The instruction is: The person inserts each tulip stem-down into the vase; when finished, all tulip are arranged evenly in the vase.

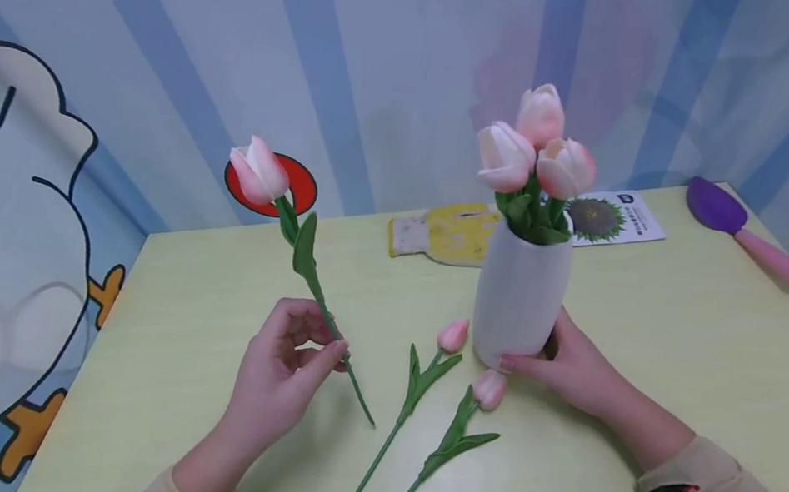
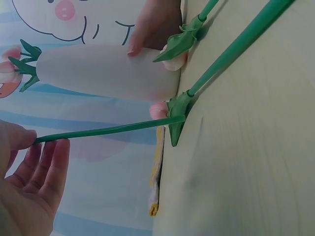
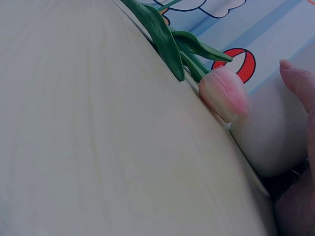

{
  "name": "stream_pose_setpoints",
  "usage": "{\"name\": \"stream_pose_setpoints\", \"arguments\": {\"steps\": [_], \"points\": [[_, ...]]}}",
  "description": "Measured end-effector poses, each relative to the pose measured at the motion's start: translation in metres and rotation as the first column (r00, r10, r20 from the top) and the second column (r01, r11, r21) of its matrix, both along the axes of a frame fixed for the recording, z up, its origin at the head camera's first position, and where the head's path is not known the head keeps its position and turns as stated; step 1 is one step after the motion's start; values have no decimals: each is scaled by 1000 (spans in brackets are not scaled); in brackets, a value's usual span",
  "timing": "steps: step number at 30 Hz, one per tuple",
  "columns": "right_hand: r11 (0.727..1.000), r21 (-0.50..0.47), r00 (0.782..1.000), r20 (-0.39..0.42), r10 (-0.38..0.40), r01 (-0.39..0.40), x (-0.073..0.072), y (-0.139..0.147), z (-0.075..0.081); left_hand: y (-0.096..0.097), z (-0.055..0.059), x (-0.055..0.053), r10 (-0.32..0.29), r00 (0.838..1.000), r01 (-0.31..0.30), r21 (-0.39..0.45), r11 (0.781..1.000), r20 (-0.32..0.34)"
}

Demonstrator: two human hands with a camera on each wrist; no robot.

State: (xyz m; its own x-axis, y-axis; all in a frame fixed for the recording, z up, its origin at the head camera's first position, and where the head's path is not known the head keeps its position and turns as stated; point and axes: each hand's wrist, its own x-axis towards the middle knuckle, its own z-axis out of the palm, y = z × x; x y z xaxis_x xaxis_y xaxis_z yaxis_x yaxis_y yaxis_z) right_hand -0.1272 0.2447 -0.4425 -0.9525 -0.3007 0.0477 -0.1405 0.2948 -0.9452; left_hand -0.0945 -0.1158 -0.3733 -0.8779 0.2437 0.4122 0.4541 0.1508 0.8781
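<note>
My left hand (image 1: 286,369) pinches the green stem of a pink artificial tulip (image 1: 259,171) between thumb and fingers. The bloom leans up and left, and the stem's lower end (image 2: 162,123) points down toward the table. With thumb and fingers around its lower part, my right hand (image 1: 577,368) grips a white vase (image 1: 519,297) on the table. Three pink tulips (image 1: 541,115) stand in the vase, their stems hidden inside. Between the hands two more tulips lie on the table, one with its bloom (image 1: 453,336) left of the vase, the other with its bloom (image 1: 489,390) right before it.
Behind the vase lies a yellow and white work glove (image 1: 445,235), partly covered by it. A card with a round plant picture (image 1: 614,218) lies at the back. A purple scoop with a pink handle (image 1: 741,227) is at the back right. A cartoon-printed backdrop (image 1: 389,69) borders the table.
</note>
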Motion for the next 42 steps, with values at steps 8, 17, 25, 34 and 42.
{"name": "stream_pose_setpoints", "arguments": {"steps": [8, 17, 25, 34, 42], "points": [[1000, 8, 1000, 1, -13, 13, 0, 1, 0, 9, 4, -2, -8, 1000, 9, -22, 1000, 6], [1000, 2, 1000, 4, -14, 14, 0, 1, -2, 18, 7, -4, 3, 999, -5, -39, 999, -32], [1000, 4, 1000, 2, -15, 15, -1, 1, -2, 19, 5, -6, -12, 999, 9, -50, 999, -47], [1000, -8, 1000, 8, -9, 9, 1, 0, -3, 20, 6, -8, -20, 998, 17, -54, 998, -53], [1000, -7, 1000, 1, -8, 8, -1, 1, -4, 20, 9, -10, -11, 998, 8, -66, 998, -54]]}}
